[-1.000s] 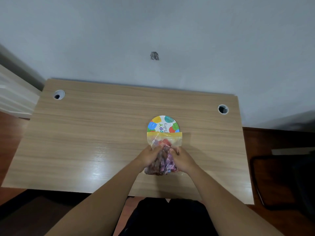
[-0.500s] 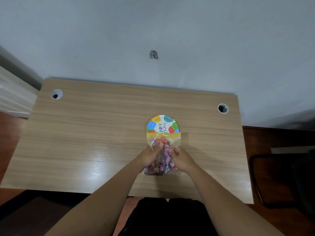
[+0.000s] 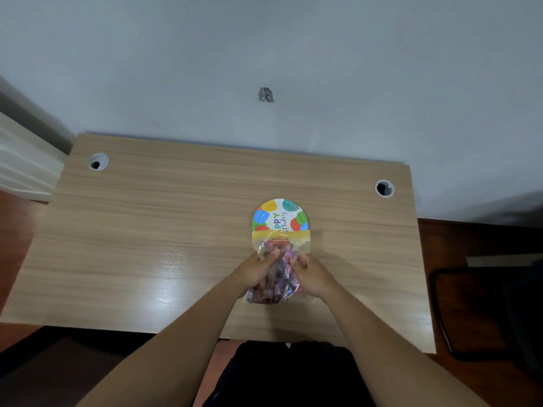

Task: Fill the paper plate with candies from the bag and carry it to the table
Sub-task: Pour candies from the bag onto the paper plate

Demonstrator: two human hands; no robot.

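On desk [image 3: 147, 245], both hands [image 3: 255, 270] [image 3: 313, 274] clutching candy bag [image 3: 276, 277], yellow mouth apparently overlapping plate [image 3: 279, 215] near edge.

Count from my view: one wooden desk [image 3: 176, 230], two cable grommet holes [image 3: 98, 161] [image 3: 384, 188], one birthday paper plate [image 3: 279, 215], one zip bag [image 3: 279, 259] of wrapped candies [image 3: 277, 284], too many and too jumbled to count. Two of my hands, left hand [image 3: 255, 271] and right hand [image 3: 312, 276].
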